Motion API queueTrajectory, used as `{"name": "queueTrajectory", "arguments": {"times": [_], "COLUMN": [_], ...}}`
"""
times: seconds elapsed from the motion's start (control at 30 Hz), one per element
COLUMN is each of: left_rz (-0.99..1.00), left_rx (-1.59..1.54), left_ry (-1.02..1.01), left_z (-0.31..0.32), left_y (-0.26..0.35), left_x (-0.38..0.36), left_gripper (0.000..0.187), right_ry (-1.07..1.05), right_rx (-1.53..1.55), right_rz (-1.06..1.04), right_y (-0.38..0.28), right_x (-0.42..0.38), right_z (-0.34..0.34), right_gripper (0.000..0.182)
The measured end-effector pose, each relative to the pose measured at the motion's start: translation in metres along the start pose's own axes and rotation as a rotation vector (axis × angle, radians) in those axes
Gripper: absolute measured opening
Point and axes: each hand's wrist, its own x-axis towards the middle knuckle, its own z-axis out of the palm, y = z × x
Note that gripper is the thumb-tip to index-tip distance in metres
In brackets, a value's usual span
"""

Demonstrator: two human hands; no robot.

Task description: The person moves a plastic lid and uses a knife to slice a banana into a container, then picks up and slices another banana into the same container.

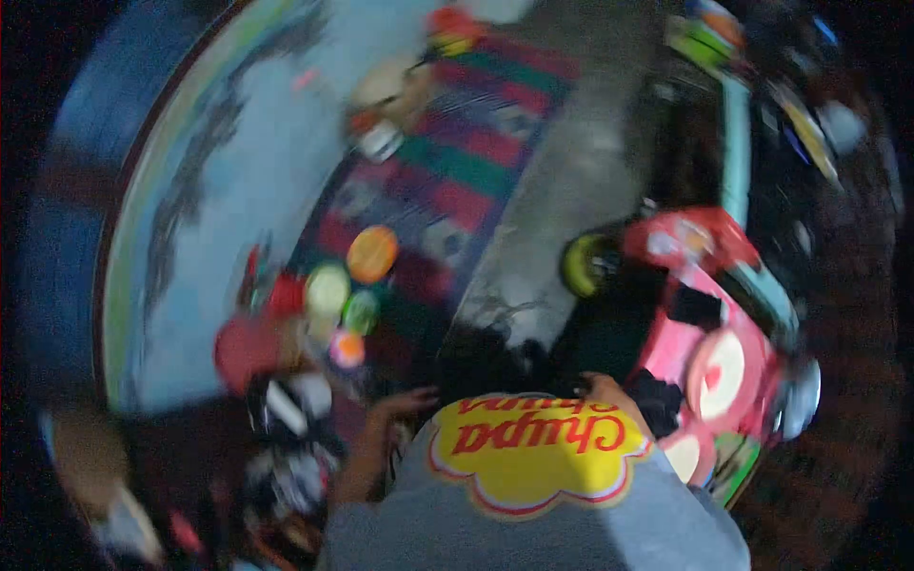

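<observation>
My left hand is in front of my grey shirt with a yellow logo, fingers stretched out and holding nothing visible. My right hand is at the other side of the logo, its fingers smeared by motion; I cannot tell what, if anything, it holds. Ahead of the left hand is a cluster of small round things: an orange one, a pale yellow-green one, a green one and a pink-and-orange one. Close to the right hand lies dark cloth.
A striped red, green and purple mat lies on the grey floor. To the right are a red bag-like thing, a pink-rimmed round thing and a yellow-rimmed round thing. A pale blue wall stands at left.
</observation>
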Motion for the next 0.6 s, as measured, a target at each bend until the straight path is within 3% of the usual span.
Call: {"name": "queueTrajectory", "arguments": {"times": [0.07,0.1,0.4,0.6], "left_rz": [-0.006,-0.020,-0.067,0.025], "left_rx": [0.077,0.121,0.391,0.483], "left_ry": [-0.001,0.009,0.227,0.243], "left_z": [-0.019,-0.029,-0.146,-0.221], "left_y": [0.008,0.015,0.062,0.116], "left_x": [0.018,0.027,0.060,0.113], "left_gripper": [0.066,0.065,0.051,0.042], "right_ry": [0.077,0.172,0.560,0.604], "right_rx": [0.034,0.057,0.337,0.447], "right_rz": [0.017,-0.072,0.035,0.166], "right_y": [-0.022,-0.014,-0.025,-0.059], "right_x": [-0.018,-0.015,-0.016,0.012], "right_z": [-0.005,0.002,-0.024,-0.054], "right_gripper": [0.046,0.045,0.036,0.037]}}
